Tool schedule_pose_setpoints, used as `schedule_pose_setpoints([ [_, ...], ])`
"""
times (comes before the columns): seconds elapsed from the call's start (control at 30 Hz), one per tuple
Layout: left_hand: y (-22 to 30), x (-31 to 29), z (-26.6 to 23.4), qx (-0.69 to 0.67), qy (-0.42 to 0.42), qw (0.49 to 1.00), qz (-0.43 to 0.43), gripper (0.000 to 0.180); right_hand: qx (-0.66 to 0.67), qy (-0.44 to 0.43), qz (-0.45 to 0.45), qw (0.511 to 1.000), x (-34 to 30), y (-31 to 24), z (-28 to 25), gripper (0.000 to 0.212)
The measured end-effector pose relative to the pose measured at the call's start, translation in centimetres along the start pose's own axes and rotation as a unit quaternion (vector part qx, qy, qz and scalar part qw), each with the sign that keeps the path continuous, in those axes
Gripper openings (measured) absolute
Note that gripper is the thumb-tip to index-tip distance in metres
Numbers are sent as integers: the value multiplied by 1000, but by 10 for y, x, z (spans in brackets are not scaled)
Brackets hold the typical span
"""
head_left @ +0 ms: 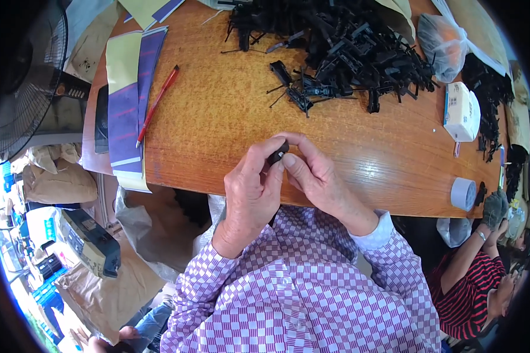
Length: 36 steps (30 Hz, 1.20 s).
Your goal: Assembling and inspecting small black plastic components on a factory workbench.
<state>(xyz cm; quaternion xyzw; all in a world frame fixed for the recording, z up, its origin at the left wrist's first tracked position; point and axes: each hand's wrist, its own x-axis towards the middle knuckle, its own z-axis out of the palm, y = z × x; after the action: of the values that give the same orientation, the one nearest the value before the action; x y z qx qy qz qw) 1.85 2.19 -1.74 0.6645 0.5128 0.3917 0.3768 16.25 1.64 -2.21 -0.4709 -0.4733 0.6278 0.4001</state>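
Note:
Both my hands meet over the near edge of the wooden table (218,112). Between the fingertips of my left hand (252,179) and my right hand (321,176) is a small black plastic part (278,153) with a light spot on it. Each thumb and forefinger pinches it from its own side; the fingers cover much of the part. Beyond my hands lies a big heap of black plastic parts (359,53), with a few loose black pieces (297,97) at its near edge.
At left on the table are purple-and-yellow sheets (123,106) and a red pen (158,106). A tissue pack (460,112), a tape roll (463,194) and a plastic bag (441,47) stand at right. A fan (26,82) is far left. A co-worker's gloved hand (494,209) is at the right edge.

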Motion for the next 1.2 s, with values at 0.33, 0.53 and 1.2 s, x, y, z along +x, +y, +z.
schedule_pose_setpoints([
  [0.33,19,9,-16,-417,-22,878,-236,38,8,26,-92,995,-12,0,-18,21],
  [0.53,13,3,-14,-432,-107,863,-239,37,175,-42,16,983,-3,-7,-28,11],
  [1.2,-21,-17,-29,-291,-107,943,-124,37,-151,-26,-3,988,-6,-15,22,18],
])
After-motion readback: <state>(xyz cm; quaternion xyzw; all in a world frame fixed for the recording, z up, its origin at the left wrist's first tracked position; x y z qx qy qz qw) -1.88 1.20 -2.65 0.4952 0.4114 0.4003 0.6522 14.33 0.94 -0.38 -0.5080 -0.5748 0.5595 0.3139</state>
